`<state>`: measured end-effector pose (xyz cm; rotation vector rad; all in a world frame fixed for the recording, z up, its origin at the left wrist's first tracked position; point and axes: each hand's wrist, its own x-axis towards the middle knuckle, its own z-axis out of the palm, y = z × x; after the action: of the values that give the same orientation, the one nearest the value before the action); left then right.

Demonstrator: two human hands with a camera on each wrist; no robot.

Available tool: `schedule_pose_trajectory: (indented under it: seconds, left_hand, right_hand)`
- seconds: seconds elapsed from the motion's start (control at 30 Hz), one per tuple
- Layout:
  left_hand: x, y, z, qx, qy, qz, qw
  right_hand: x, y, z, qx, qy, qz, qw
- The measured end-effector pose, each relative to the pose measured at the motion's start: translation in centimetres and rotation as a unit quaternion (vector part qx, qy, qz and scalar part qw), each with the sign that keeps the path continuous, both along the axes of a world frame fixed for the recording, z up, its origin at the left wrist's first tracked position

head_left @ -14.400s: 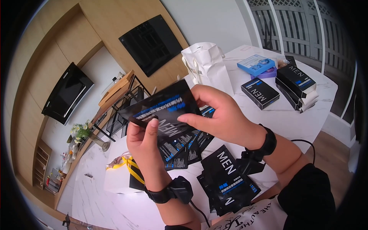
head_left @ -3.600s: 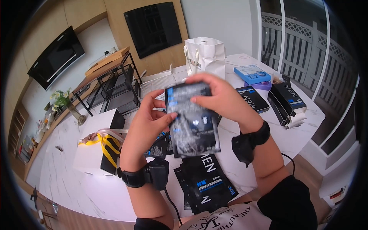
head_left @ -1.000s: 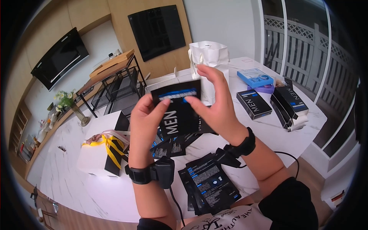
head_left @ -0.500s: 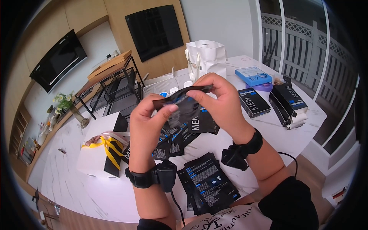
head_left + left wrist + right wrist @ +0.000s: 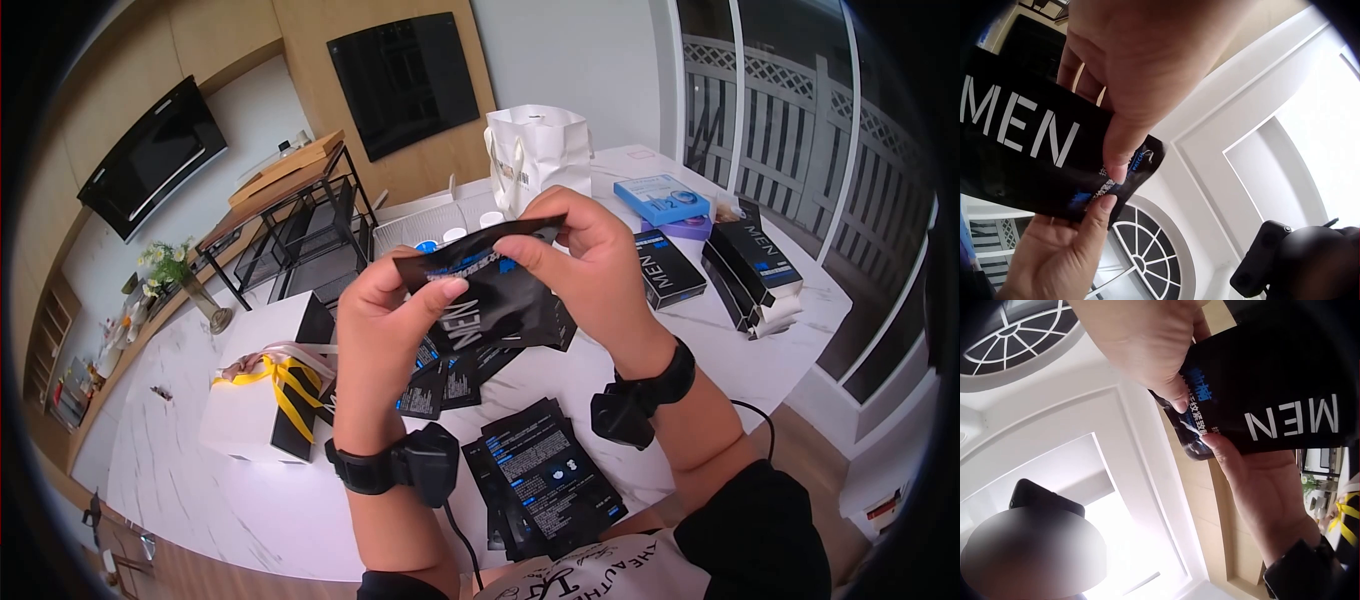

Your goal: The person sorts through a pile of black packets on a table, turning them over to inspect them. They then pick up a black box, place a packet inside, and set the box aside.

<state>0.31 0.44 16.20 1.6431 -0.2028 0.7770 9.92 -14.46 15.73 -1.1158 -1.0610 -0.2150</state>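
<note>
Both hands hold one black sachet marked MEN above the table. The left hand pinches its upper left corner, thumb on the printed face. The right hand pinches the upper right part in the same way. In the left wrist view the sachet spans between both thumbs, its printed end bent. The right wrist view shows the sachet with a pale line near the thumbs; whether it is a tear or a reflection I cannot tell. Below lies a stack of black sachets, text side up, with more sachets behind.
A white box with a yellow ribbon stands left. At the right are a black box, an opened black box and a blue box. Behind stand a white paper bag, a clear basket and a black rack.
Since the older frames, the stack's top sachet shows text instead of MEN. In the last second the held sachet's upper edge has bent and the right hand has closed in on its corner.
</note>
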Motion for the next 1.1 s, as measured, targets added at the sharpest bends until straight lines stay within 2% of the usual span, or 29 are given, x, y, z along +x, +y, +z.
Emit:
schedule_pose_trajectory:
  seconds: [0.03,0.07,0.13,0.17,0.2,0.27,0.33,0.4,0.47,0.57,0.6,0.67,0.73,0.8,0.9,0.97,1.0,1.07,1.1]
  left_hand:
    - [0.2,-0.2,-0.1,-0.02,-0.001,-0.003,1.0]
    - [0.4,-0.3,-0.1,-0.04,-0.002,-0.006,0.999]
    - [0.8,-0.5,0.0,-0.07,-0.013,0.003,0.997]
    - [0.9,-0.5,0.0,-0.1,-0.022,0.011,0.995]
    - [1.0,-0.3,-0.1,-0.1,-0.021,0.011,0.995]
    - [1.1,0.1,-0.3,-0.112,-0.03,0.021,0.993]
    - [1.2,-0.1,-0.4,-0.111,-0.032,0.009,0.993]
    - [1.5,0.0,-0.5,-0.045,-0.035,0.019,0.998]
    - [1.7,-0.2,-0.6,-0.062,-0.029,0.006,0.998]
    - [1.9,0.9,-1.0,-0.052,0.011,0.021,0.998]
    - [1.8,0.9,-1.0,-0.048,0.004,0.019,0.999]
    - [1.7,0.8,-0.9,-0.044,-0.003,0.016,0.999]
    - [1.5,0.3,-0.6,-0.075,-0.001,-0.039,0.996]
    - [1.1,-0.7,-0.3,-0.077,0.006,-0.05,0.996]
    - [1.3,-0.7,-0.4,-0.076,0.008,-0.058,0.995]
    - [1.7,-0.1,-0.6,-0.088,0.0,-0.043,0.995]
    - [1.8,0.2,-0.8,-0.088,0.001,-0.043,0.995]
    - [1.8,0.8,-1.1,-0.046,-0.024,-0.035,0.998]
    - [1.8,0.6,-1.0,-0.046,-0.044,-0.057,0.996]
  right_hand:
    - [0.2,0.0,-0.2,0.002,0.033,0.039,0.999]
    - [-0.1,0.2,-0.1,0.001,0.032,0.039,0.999]
    - [-1.2,1.0,0.2,0.067,0.055,0.061,0.994]
    - [-1.1,1.2,-0.1,0.045,0.028,0.038,0.998]
    - [-0.9,1.2,-0.3,0.045,0.028,0.038,0.998]
    - [-0.4,1.0,-0.6,-0.044,0.022,0.022,0.999]
    - [0.0,1.0,-0.7,-0.031,0.042,0.044,0.998]
    - [0.0,1.0,-0.4,0.036,0.091,0.041,0.994]
    - [0.0,0.8,-0.2,0.036,0.106,0.048,0.993]
    - [-0.9,0.9,-0.3,0.024,0.078,0.059,0.995]
    - [-0.9,0.3,-0.3,-0.069,0.026,0.017,0.997]
    - [-1.0,0.4,-0.6,-0.095,-0.031,-0.016,0.995]
    - [-1.0,0.2,-0.1,-0.065,0.01,-0.017,0.998]
    - [0.2,0.6,-0.3,0.036,0.058,0.013,0.998]
    - [0.2,0.5,-0.1,0.044,0.086,0.041,0.994]
    - [-1.0,0.7,-0.1,0.038,0.07,0.009,0.997]
    - [-0.7,0.6,-0.6,-0.031,0.002,-0.018,0.999]
    - [-1.4,1.1,-0.8,-0.011,-0.08,-0.003,0.997]
    - [-1.4,0.9,-0.8,-0.034,-0.09,-0.023,0.995]
